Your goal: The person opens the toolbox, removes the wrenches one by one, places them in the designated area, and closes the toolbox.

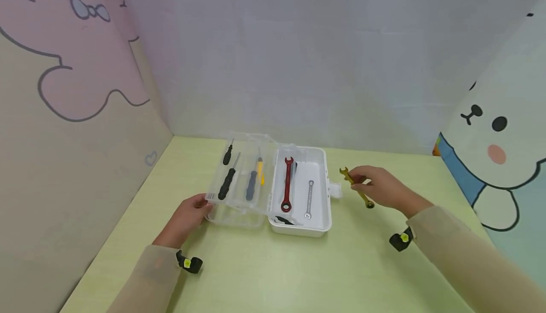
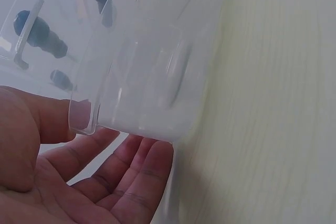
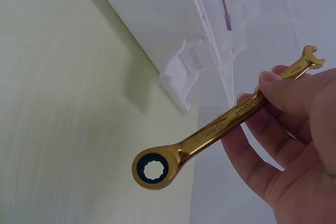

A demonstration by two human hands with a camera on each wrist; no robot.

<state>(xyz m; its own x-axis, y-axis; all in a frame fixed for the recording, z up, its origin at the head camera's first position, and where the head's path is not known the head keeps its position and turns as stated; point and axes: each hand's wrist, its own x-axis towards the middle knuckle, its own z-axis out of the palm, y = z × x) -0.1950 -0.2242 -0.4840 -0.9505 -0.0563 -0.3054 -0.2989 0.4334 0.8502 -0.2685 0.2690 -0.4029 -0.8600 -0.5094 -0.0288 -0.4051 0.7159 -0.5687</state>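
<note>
My right hand (image 1: pixel 381 187) holds a gold combination wrench (image 3: pixel 210 132) between thumb and fingers, right of a white toolbox (image 1: pixel 298 232). The wrench's open end (image 3: pixel 313 59) points up and its ring end (image 3: pixel 151 168) hangs low. With thumb and fingers, my left hand (image 1: pixel 187 218) holds the left edge of the toolbox's clear lid (image 1: pixel 236 219). Inside the white base lie a red combination wrench (image 1: pixel 287 185) and a small silver wrench (image 1: pixel 309 199). A clear tray (image 1: pixel 256 136) extends left over the lid, with black screwdrivers (image 1: pixel 227 184) in it.
A grey-handled screwdriver (image 1: pixel 250 187) and a yellow one (image 1: pixel 260 171) also lie in the tray. The box's white latch (image 1: pixel 335 190) sticks out on the right. Behind the pale yellow table (image 1: pixel 273 275) hangs a light curtain (image 1: pixel 307 67).
</note>
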